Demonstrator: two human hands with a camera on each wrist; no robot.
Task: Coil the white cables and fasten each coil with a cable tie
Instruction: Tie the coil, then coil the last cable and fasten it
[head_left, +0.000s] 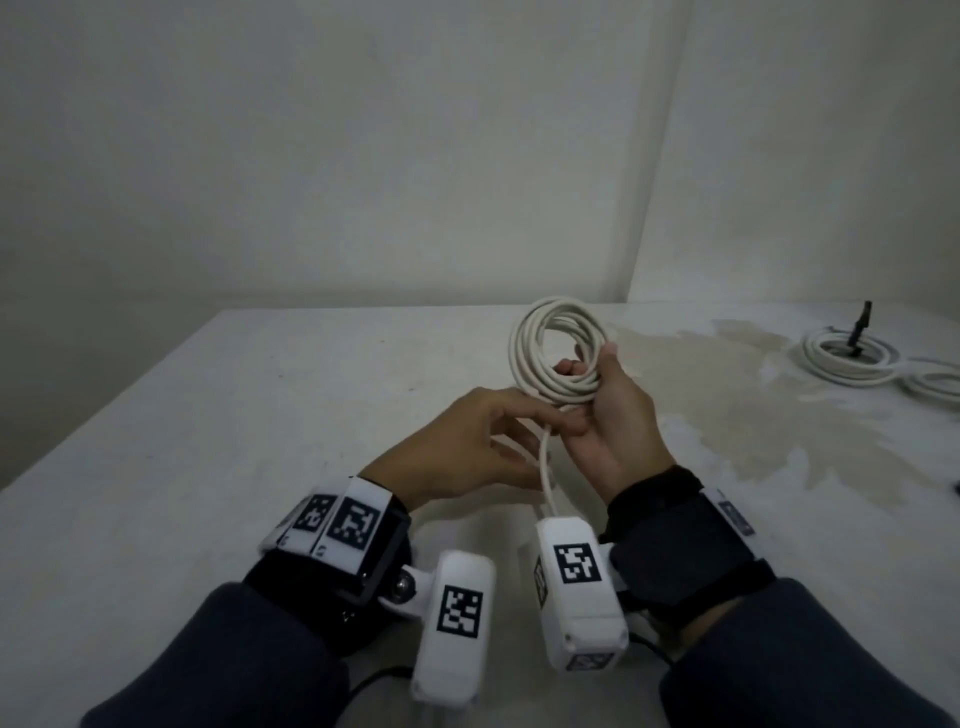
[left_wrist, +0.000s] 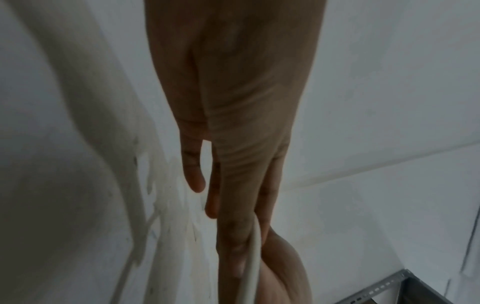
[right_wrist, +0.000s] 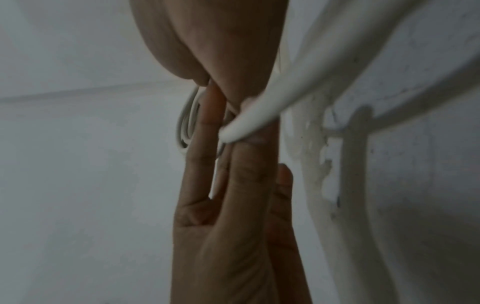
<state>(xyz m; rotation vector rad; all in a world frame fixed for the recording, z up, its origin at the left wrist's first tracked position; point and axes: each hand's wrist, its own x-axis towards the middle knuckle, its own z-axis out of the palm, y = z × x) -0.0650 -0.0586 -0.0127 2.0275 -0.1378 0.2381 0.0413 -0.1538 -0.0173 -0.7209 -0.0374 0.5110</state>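
My right hand (head_left: 605, 395) holds an upright coil of white cable (head_left: 558, 345) above the table, with thumb and fingers curled round its lower turns. A loose tail of the cable (head_left: 545, 467) hangs down from the coil between my wrists. My left hand (head_left: 483, 441) reaches in from the left and its fingertips pinch that tail just under the coil. In the left wrist view the cable (left_wrist: 253, 257) runs along my left fingers. In the right wrist view the coil (right_wrist: 185, 127) shows behind my right fingers (right_wrist: 210, 127), and a blurred white strand (right_wrist: 262, 111) crosses them.
The white table (head_left: 260, 415) has a stained patch (head_left: 753, 415) at the right. A second white cable coil (head_left: 852, 358) lies at the far right with a black cable tie (head_left: 860, 330) sticking up from it. Walls stand close behind. A metal shelf frame (left_wrist: 389, 288) shows low in the left wrist view.
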